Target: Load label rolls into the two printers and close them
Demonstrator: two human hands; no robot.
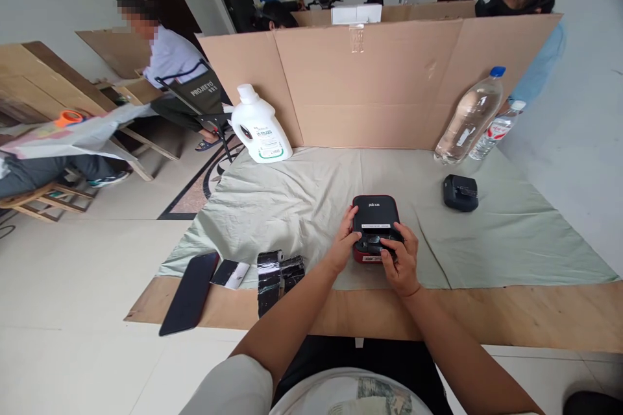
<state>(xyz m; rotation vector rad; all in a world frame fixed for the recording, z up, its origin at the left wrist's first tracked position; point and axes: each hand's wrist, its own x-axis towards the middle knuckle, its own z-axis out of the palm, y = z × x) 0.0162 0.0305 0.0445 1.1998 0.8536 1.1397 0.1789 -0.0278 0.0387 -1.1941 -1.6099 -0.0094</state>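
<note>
A black, rounded box-shaped device with red sides lies on the cloth in front of me, white lettering on its top. My left hand grips its left side, with the thumb on the near left corner. At the right side is my right hand, fingers bent over a glossy black part at the device's near end. The fingers partly cover that part, so what exactly it is cannot be made out.
Left of my arms lie glossy black strips, a black-and-white card and a dark tablet-like slab. A white jug, a large bottle, a smaller bottle and a black case stand before a cardboard screen. People sit beyond.
</note>
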